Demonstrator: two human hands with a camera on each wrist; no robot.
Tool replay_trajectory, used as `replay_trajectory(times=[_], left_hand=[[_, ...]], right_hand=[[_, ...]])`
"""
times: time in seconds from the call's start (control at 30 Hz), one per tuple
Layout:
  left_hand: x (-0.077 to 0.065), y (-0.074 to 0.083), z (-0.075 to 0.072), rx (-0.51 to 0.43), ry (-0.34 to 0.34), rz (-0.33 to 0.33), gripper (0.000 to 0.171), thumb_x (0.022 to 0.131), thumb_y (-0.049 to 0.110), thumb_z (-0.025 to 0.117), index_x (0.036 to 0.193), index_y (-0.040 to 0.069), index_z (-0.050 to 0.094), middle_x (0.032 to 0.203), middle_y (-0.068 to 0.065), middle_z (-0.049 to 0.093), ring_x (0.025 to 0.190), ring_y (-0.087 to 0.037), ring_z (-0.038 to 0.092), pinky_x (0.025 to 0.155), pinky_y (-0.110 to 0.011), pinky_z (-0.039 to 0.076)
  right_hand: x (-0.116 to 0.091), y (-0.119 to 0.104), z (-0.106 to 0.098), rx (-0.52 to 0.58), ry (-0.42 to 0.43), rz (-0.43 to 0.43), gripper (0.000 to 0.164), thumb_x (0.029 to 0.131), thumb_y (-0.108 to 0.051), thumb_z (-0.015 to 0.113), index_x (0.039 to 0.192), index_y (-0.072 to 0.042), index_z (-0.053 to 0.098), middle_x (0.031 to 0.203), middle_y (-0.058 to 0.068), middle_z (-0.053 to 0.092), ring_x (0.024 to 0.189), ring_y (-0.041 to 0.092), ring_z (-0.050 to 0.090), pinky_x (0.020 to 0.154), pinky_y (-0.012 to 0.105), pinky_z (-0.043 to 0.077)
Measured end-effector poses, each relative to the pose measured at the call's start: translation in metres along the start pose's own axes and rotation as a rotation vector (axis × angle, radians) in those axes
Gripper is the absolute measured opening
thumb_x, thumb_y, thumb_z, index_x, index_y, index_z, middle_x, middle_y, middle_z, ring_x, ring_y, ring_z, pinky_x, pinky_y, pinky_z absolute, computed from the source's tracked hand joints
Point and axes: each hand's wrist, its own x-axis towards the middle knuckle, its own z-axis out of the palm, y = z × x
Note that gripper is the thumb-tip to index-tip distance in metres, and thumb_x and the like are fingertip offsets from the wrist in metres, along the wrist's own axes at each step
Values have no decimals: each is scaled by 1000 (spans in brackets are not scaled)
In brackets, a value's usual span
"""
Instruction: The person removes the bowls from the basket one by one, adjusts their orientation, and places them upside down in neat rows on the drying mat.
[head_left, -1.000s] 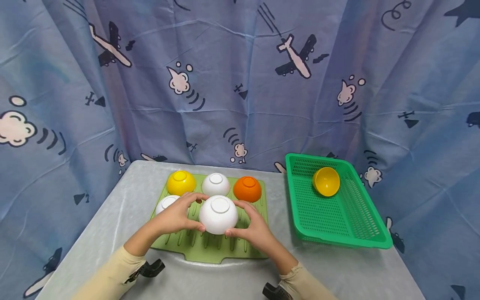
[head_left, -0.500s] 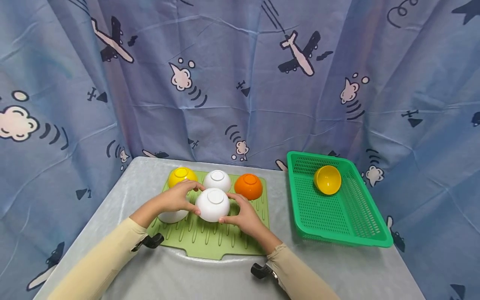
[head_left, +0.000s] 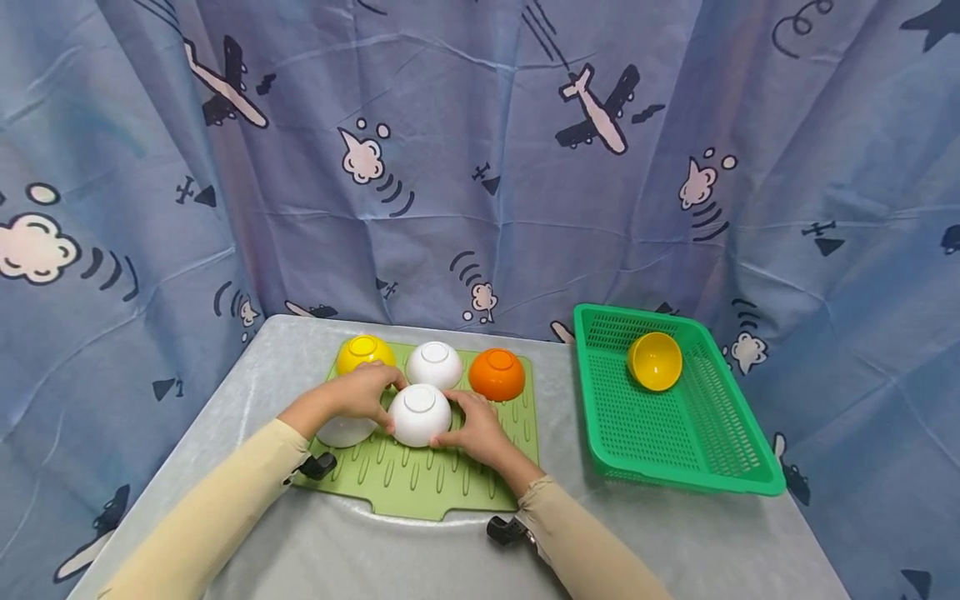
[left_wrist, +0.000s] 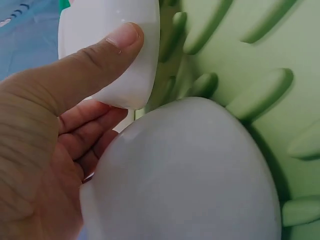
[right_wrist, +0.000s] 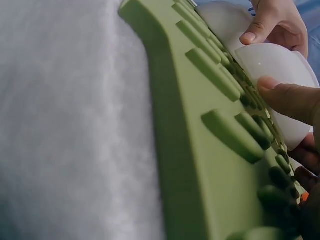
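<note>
A white bowl (head_left: pixel 417 427) is upside down between both hands, its rim right at the ridges of a green drying mat (head_left: pixel 411 493). My left hand (head_left: pixel 362 393) grips its left side; in the left wrist view the thumb (left_wrist: pixel 107 57) lies along the bowl's wall. From the right, my right hand (head_left: pixel 482 429) grips the same bowl, thumb (right_wrist: pixel 287 97) on the near side. Another overturned white bowl (head_left: pixel 347 432) stands on the mat under my left hand, partly hidden by it. Behind are overturned yellow (head_left: pixel 363 353), white (head_left: pixel 435 365) and orange (head_left: pixel 497 374) bowls in a row.
To the right on the grey-covered table (head_left: pixel 375 558) stands a green perforated basket (head_left: pixel 600 433). A yellow bowl (head_left: pixel 655 362) lies tilted inside it, toward the back. A blue curtain (head_left: pixel 450 167) with airplane prints hangs close behind the table.
Both hands have lowered the white bowl toward the mat and shifted it slightly left, next to the left white bowl. The other bowls and the basket stay put.
</note>
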Motion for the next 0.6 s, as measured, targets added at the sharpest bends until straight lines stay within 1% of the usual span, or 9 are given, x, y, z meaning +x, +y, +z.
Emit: replay_trajectory(times=[0.1, 0.23, 0.33, 0.43, 0.5, 0.6], left_hand=[[3, 1, 3, 23, -3, 0, 61, 60, 38, 99, 111, 21, 70, 107, 6, 67, 104, -18, 54, 97, -44, 42], [2, 2, 6, 36, -13, -4, 61, 60, 38, 99, 110, 21, 70, 106, 6, 67, 102, -19, 53, 94, -43, 42], [0, 4, 6, 50, -10, -4, 60, 60, 38, 99, 110, 20, 69, 105, 6, 67, 100, -18, 53, 92, -42, 41], [-1, 5, 5, 71, -5, 11, 61, 60, 40, 99, 109, 20, 69, 104, 6, 67, 99, -17, 53, 92, -40, 39], [-2, 6, 5, 81, -12, 20, 62, 61, 42, 98, 110, 19, 69, 105, 6, 68, 99, -17, 53, 92, -40, 38], [-4, 9, 4, 83, -31, 16, 64, 62, 45, 97, 112, 18, 69, 108, 4, 68, 101, -17, 52, 91, -40, 37]], right_hand=[[0, 2, 0, -27, -4, -8, 87, 67, -36, 96, 142, -10, 59, 141, 10, 61, 130, 32, 49, 112, 54, 26], [-2, 3, 1, -55, -5, -31, 85, 66, -35, 97, 139, -10, 61, 137, 10, 63, 127, 31, 49, 108, 55, 28], [-1, 4, 1, -79, -3, -49, 84, 65, -35, 98, 137, -10, 62, 136, 10, 62, 126, 32, 49, 107, 54, 29], [-1, 3, 0, -101, 1, -62, 84, 64, -36, 98, 135, -8, 63, 134, 11, 62, 126, 32, 49, 106, 53, 29], [-1, 3, -1, -106, -5, -62, 84, 62, -36, 99, 133, -7, 64, 132, 12, 62, 125, 33, 49, 106, 52, 29], [-2, 3, -2, -118, -25, -61, 85, 62, -37, 99, 133, -7, 64, 132, 12, 62, 125, 33, 50, 106, 52, 29]])
